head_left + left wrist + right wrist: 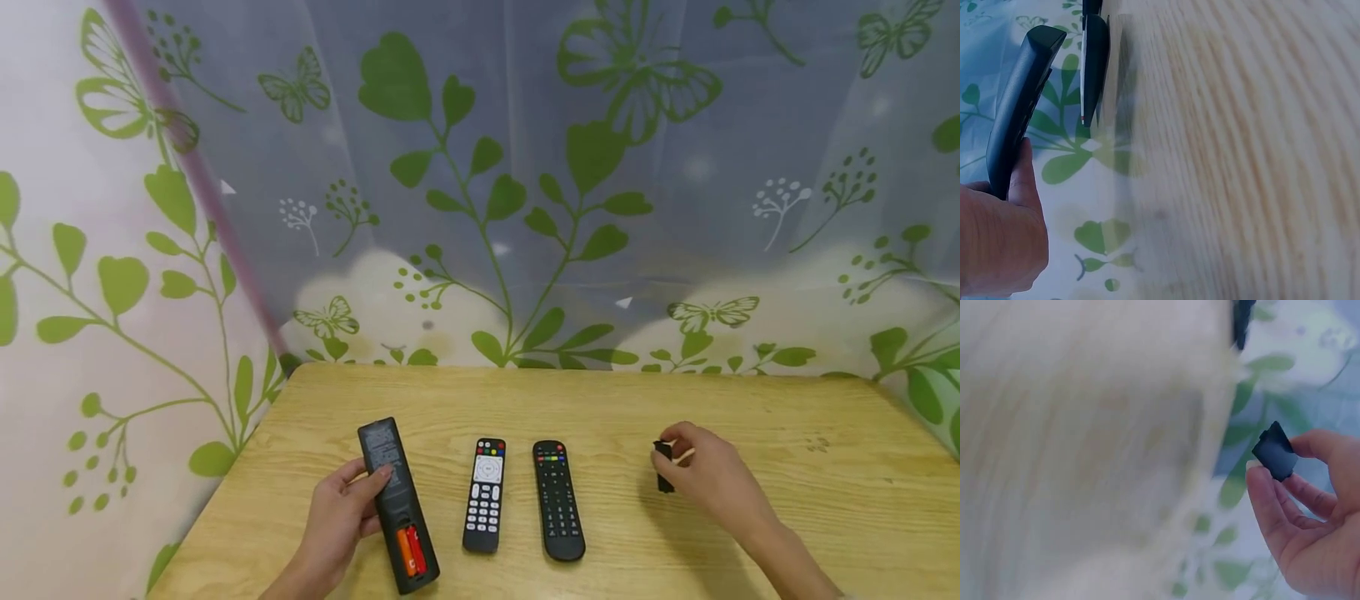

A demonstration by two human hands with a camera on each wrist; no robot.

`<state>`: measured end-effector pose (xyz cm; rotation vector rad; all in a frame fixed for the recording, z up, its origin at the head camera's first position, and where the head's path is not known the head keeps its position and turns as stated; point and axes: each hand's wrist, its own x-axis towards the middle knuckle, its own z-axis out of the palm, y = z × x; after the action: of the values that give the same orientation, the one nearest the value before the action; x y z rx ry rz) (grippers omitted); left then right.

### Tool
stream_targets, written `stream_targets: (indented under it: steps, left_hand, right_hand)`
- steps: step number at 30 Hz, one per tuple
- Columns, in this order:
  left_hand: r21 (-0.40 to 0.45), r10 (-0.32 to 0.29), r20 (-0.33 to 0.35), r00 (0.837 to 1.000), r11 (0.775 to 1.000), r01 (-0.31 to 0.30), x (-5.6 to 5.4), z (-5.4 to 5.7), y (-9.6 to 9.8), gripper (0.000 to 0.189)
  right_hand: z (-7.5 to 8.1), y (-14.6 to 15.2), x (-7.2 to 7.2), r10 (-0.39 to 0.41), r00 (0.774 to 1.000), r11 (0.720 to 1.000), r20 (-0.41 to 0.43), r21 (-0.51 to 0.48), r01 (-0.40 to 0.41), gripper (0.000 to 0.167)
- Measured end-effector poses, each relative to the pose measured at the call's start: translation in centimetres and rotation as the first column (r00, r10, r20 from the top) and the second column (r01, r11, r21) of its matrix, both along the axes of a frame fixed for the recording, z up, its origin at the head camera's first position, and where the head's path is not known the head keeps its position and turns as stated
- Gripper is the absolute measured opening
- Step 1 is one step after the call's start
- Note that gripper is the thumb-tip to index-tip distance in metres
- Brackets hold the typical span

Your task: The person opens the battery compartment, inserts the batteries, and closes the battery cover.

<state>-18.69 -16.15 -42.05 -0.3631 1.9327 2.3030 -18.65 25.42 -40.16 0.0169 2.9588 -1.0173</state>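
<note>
My left hand grips a black remote control with its back turned up. Near its lower end the battery compartment is uncovered, and red and orange batteries lie side by side in it. In the left wrist view this remote is seen edge-on, raised off the table. Over to the right, my right hand pinches a small black battery cover between thumb and fingers. The right wrist view shows this cover held at its edges, above the table.
Two more remotes lie face up on the wooden table: one with white buttons and an all-black one to its right. A curtain with green leaves and butterflies hangs behind the table's back edge and along the left.
</note>
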Motion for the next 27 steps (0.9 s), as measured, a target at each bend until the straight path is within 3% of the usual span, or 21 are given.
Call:
stream_targets:
  steps: [5, 8, 14, 18, 22, 27]
  left_hand:
    - [0.003, 0.001, -0.006, 1.000, 1.000, -0.001, 0.1, 0.0, 0.1, 0.038]
    - [0.007, -0.004, -0.014, 1.000, 1.000, 0.005, 0.1, 0.0, 0.2, 0.038]
    - [0.013, -0.003, -0.024, 1.000, 1.000, 0.004, 0.1, 0.0, 0.2, 0.038]
    - [0.015, -0.006, -0.023, 1.000, 1.000, 0.006, 0.1, -0.1, 0.3, 0.037]
    - [0.007, -0.009, -0.027, 1.000, 1.000, 0.009, 0.1, -0.2, 0.4, 0.037]
    - [0.015, -0.003, -0.033, 0.999, 1.000, 0.003, 0.2, -0.3, 0.5, 0.036]
  right_hand:
    - [1.0, -6.2, 0.4, 0.018, 0.998, 0.988, -0.056, -0.155, -0.027, 0.028]
    - [1.7, -10.0, 1.1, 0.092, 0.992, 0.959, -0.085, -0.261, -0.111, 0.023]
    - [2.4, -16.3, 2.3, 0.310, 0.938, 0.873, -0.156, -0.344, -0.346, 0.021]
    - [1.9, -19.3, 2.7, 0.366, 0.909, 0.832, -0.200, -0.368, -0.416, 0.018]
    - [1.2, -21.1, 2.8, 0.389, 0.898, 0.815, -0.204, -0.379, -0.439, 0.018]
    - [0.3, -22.1, 2.9, 0.397, 0.896, 0.830, -0.197, -0.341, -0.442, 0.017]
